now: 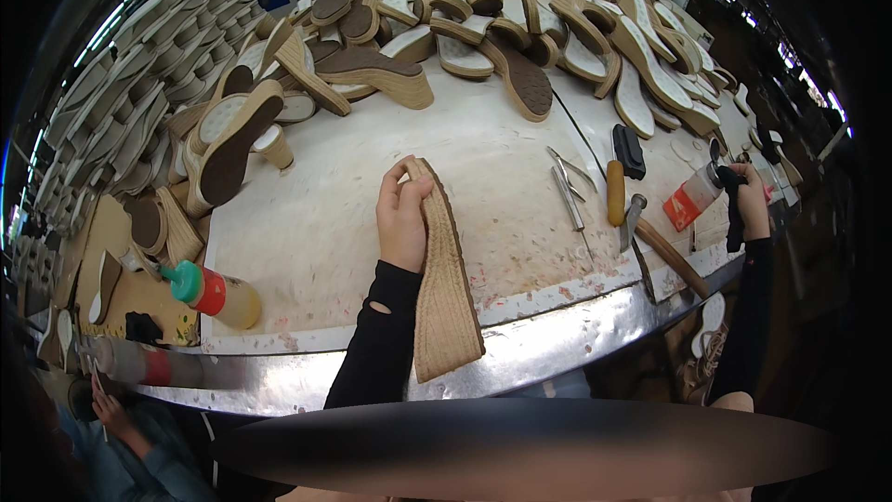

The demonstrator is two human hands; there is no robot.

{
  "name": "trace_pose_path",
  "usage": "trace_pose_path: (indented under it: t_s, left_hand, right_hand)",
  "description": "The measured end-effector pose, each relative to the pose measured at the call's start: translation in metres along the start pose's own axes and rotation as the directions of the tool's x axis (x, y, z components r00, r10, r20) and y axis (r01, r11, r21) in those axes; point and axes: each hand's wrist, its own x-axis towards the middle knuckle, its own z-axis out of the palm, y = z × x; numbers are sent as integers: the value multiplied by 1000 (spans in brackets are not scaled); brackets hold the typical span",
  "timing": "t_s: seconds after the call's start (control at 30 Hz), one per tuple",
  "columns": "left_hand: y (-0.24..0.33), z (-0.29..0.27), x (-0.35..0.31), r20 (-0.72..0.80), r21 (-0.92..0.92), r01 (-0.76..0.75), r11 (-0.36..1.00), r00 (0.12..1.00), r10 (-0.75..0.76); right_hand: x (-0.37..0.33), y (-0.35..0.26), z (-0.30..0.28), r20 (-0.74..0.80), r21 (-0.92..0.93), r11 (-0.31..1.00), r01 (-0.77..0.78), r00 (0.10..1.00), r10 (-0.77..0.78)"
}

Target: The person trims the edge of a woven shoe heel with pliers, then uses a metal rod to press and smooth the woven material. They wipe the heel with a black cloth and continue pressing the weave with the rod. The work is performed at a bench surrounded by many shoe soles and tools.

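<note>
The left hand [402,216] holds a woven wedge sole [445,302] by its thin end above the table [311,223]; the right hand [754,204] grips a black cloth [733,204] beside a red-labelled bottle [692,202]. A green-capped bottle [209,291], also red-labelled, contains yellowish liquid [244,305].

The wedge sole [444,288] looks matt and rough, its side a ridged, rope-like weave; the left sleeve [379,344] is dull black cloth. The surface [307,232] has a matt, scuffed white top and a glossy metal edge [548,350]. The squeeze bottle [214,294] is smooth plastic, the hammer [671,257] wood and metal.
</note>
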Motion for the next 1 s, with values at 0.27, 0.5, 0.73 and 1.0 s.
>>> trace_pose_path:
  t_s: [0.27, 0.5, 0.73, 1.0]
  left_hand:
    - [1, 4, -2, 17, -69, 15, 998, 1000, -14]
    - [-3, 8, -7, 32, 135, -112, 985, 994, 108]
    - [-9, 8, -6, 18, 124, -148, 981, 989, 147]
    - [-6, 11, -10, -9, 128, -130, 983, 991, 132]
  right_hand:
    - [-59, -109, 20, -312, 60, 939, 338, 900, -304]
    - [-186, -192, 180, 432, 492, 841, 226, 775, -461]
    - [-210, -224, 235, 350, 622, 687, 376, 652, -673]
    - [-218, -210, 239, 456, 614, 768, 184, 711, -535]
